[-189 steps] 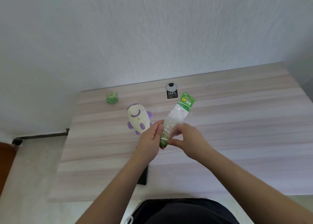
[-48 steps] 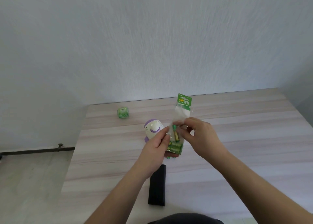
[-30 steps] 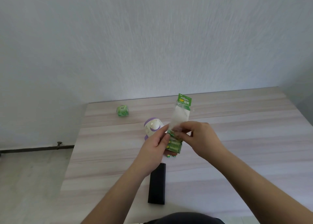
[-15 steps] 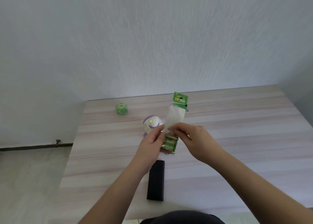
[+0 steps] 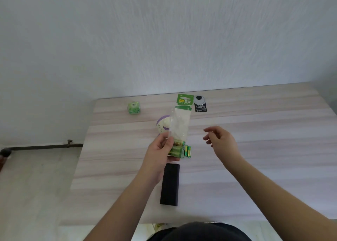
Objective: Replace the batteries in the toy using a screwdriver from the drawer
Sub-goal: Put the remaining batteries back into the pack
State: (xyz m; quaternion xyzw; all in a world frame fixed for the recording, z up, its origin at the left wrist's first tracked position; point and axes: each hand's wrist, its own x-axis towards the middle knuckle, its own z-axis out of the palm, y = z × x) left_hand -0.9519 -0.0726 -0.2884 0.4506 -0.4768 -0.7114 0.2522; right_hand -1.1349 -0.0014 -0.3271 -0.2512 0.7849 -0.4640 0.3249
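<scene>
My left hand [image 5: 160, 150] grips a clear plastic battery pack [image 5: 179, 126] with a green header card, held upright above the table. Green batteries [image 5: 176, 150] sit in the pack's bottom end. Two loose green batteries [image 5: 188, 151] lie on the table just right of the pack. Behind the pack the white and purple toy [image 5: 163, 125] lies on the table, partly hidden. My right hand [image 5: 219, 140] hovers to the right of the pack, fingers loosely spread and holding nothing. No screwdriver is visible.
A black rectangular case [image 5: 170, 184] lies on the wooden table [image 5: 255, 158] near its front edge. A small green cube [image 5: 134, 108] sits at the back left. A black and white tag [image 5: 200, 106] lies at the back. Left of the table is bare floor.
My right hand has let go of the pack and moved away to the right. Two loose batteries now lie beside the pack. My left hand still holds it.
</scene>
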